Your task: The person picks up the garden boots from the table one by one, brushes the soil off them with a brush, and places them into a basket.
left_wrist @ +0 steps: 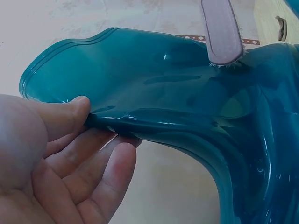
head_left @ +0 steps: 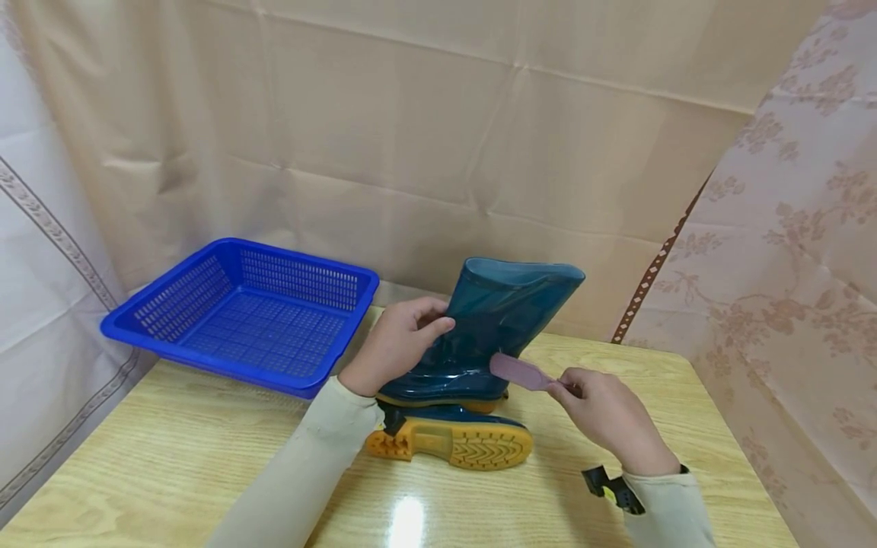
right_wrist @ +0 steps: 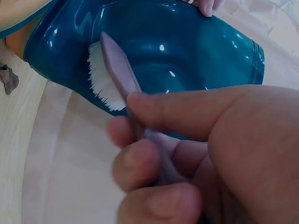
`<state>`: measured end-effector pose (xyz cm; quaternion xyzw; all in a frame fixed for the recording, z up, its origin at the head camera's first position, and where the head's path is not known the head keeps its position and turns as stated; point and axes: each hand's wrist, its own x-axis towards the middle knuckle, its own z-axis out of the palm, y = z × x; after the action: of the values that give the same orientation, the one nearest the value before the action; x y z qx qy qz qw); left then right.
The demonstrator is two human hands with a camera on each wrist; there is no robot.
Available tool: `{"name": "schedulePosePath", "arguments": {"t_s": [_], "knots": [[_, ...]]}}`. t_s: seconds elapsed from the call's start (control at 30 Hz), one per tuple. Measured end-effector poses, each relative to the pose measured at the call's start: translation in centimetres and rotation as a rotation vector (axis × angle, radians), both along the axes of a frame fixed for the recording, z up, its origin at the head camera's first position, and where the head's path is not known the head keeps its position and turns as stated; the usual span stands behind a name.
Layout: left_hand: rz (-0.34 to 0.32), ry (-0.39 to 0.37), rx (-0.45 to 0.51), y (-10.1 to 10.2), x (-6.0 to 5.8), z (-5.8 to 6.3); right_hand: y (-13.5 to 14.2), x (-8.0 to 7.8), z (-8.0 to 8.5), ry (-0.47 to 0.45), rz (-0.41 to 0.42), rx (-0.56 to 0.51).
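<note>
A glossy dark teal rubber boot (head_left: pixel 500 320) stands on the table with its shaft leaning right. My left hand (head_left: pixel 400 342) pinches the front edge of the shaft, thumb on one side and fingers on the other. In my right hand (head_left: pixel 610 411) is the handle of a scrub brush (head_left: pixel 518 372) with a mauve back. Its white bristles (right_wrist: pixel 105 81) lie against the boot near the back of the ankle. A second boot (head_left: pixel 479 445) lies on its side in front, yellow treaded sole facing me. The left hand and wrist partly hide the upright boot's toe.
A blue plastic basket (head_left: pixel 322 380) with slotted walls sits at the back left of the wooden table (head_left: pixel 171 472). Beige cloth (head_left: pixel 411 152) hangs behind, and flowered cloth (head_left: pixel 788 266) on the right. A small brown lump (right_wrist: pixel 8 79) lies on the table near the boot.
</note>
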<state>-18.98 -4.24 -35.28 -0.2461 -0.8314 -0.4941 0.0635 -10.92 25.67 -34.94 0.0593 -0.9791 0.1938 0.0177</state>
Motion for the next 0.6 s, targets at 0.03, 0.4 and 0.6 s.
{"name": "schedulePosePath", "arguments": {"t_s": [0.03,0.4,0.6], "knots": [[-0.001,0.0,0.001,-0.01,0.01,0.0,0.0,0.03,0.04,0.007,0.002,0.002],[-0.006,0.004,0.012,-0.03,0.13,-0.02,-0.73,0.33,0.27,0.382,0.106,-0.027],[0.004,0.0,-0.001,-0.05,0.04,0.06,-0.99,0.57,0.69,0.324,0.056,-0.052]]}}
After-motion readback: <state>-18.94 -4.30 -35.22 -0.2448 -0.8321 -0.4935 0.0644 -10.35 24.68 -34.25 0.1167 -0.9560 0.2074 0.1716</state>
